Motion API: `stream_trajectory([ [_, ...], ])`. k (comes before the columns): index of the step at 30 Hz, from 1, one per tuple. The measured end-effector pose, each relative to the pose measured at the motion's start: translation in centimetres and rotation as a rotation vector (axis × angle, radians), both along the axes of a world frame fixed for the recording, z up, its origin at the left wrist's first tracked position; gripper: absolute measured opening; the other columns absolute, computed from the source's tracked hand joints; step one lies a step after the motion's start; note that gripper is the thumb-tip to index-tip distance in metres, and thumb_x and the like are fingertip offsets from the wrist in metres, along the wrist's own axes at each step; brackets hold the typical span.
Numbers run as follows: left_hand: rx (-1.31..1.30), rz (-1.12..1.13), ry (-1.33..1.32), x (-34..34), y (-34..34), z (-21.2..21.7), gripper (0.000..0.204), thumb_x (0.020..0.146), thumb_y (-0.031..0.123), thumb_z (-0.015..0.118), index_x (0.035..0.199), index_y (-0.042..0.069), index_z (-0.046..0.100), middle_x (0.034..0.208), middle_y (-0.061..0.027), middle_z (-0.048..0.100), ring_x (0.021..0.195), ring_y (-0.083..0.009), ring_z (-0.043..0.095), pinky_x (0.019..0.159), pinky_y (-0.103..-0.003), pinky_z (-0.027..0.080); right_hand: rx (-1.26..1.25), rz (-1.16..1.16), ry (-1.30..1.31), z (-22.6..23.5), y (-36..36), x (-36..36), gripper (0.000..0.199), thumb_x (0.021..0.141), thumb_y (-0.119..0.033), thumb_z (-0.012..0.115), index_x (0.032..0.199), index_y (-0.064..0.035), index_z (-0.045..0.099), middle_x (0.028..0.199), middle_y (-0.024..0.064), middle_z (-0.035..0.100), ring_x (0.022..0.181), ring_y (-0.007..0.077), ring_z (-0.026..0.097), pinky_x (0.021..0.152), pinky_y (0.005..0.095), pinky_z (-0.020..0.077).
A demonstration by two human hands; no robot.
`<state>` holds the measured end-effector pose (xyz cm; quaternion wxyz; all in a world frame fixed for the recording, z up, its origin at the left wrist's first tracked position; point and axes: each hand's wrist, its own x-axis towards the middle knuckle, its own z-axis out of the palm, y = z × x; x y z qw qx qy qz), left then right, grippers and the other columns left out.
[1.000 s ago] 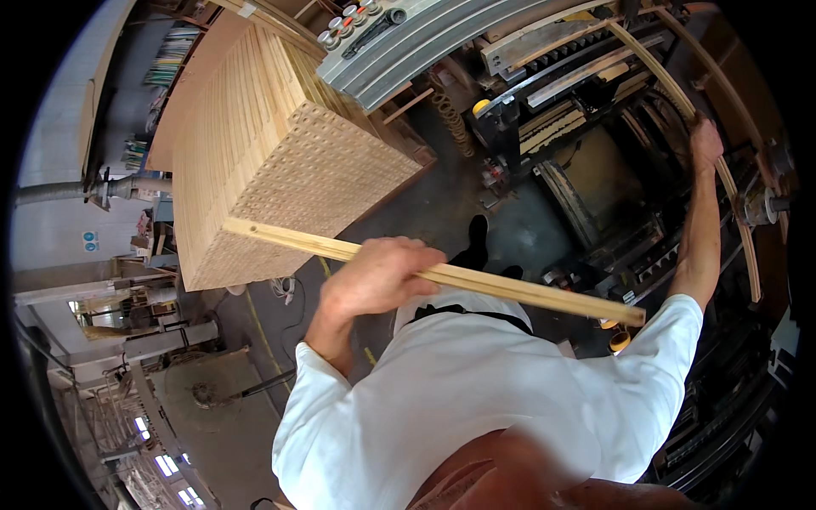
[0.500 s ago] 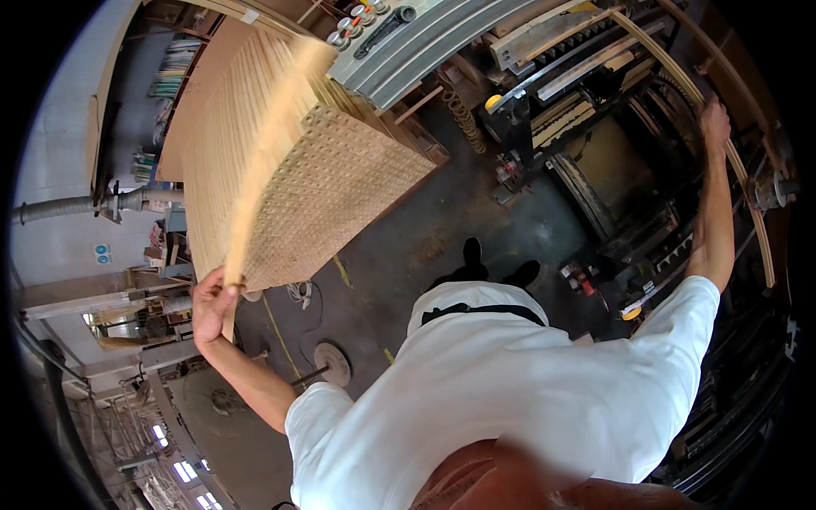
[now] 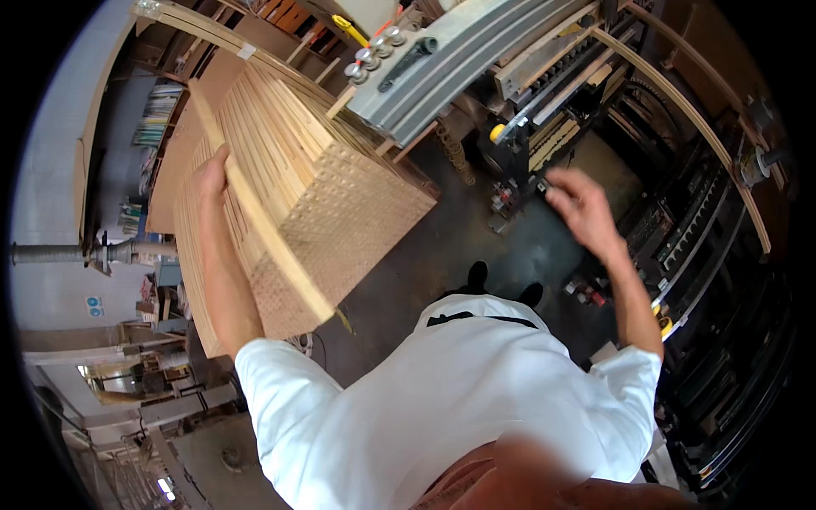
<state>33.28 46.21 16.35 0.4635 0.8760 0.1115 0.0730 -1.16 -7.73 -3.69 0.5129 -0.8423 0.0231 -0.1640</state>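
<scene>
The left hand (image 3: 211, 177) curls its fingers around a long wooden strip (image 3: 259, 223) lying atop the stack of strips (image 3: 323, 195), best settled flush and parallel, while the right hand (image 3: 582, 204) hovers loosely spread, empty.

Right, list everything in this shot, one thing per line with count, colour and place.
strip: one, pale wood, lying on the stack's near edge under the left hand
stack: one, pale wood strips, square ends facing the camera, left of centre
machine bed: one, grey metal, top centre
knobs: several, silver, on the bed's left end
machine: one, black, right side
curved rail: one, wood, arching over the right side
floor: dark grey, centre
shoes: two, black, on the floor
shirt: one, white, bottom centre
left hand: on the strip, fingers around it
right hand: empty, open, raised near the machine
</scene>
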Motion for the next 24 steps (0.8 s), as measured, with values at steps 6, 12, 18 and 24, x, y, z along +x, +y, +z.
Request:
stream_trajectory([
  [6,0.253,0.121,-0.005,11.8,-3.4,-4.1,0.049,0.073,0.03,0.076,0.097,-0.012,0.067,0.089,-0.0175,0.069,0.071,-0.0226,0.066,0.059,-0.035,0.051,0.135,-0.201,0.305,-8.9,9.4,-4.3,0.029,0.085,-0.007,0.068,0.111,0.004,0.063,0.095,0.0176,0.066,0.084,0.0263,0.065,0.076,0.0348,0.0513],
  [12,0.349,0.086,0.084,17.1,-8.1,-3.6,0.037,0.08,0.028,0.068,0.088,-0.008,0.068,0.076,-0.0145,0.068,0.059,-0.0214,0.062,0.052,-0.036,0.048,0.281,-0.421,0.551,-14.0,15.5,-7.1,0.034,0.088,-0.009,0.065,0.119,0.0053,0.061,0.106,0.0159,0.069,0.095,0.0221,0.067,0.084,0.0333,0.052],
  [18,0.185,-0.034,-0.009,24.0,-3.0,-7.6,0.04,0.084,0.031,0.066,0.096,-0.007,0.068,0.075,-0.0149,0.068,0.056,-0.0216,0.062,0.052,-0.035,0.048,0.136,-0.379,0.58,-15.0,19.4,-5.8,0.036,0.087,-0.013,0.066,0.119,0.0029,0.062,0.106,0.0204,0.068,0.096,0.0299,0.068,0.084,0.0365,0.0524],
  [24,0.44,-0.501,-0.137,13.4,-8.8,-5.6,0.06,0.086,0.046,0.065,0.116,-0.006,0.064,0.101,-0.02,0.069,0.088,-0.0271,0.068,0.076,-0.039,0.054,0.037,-0.36,0.531,-12.3,20.7,-5.8,0.034,0.087,-0.014,0.065,0.118,0.0008,0.063,0.106,0.0218,0.066,0.091,0.0357,0.066,0.081,0.0435,0.0513],
])
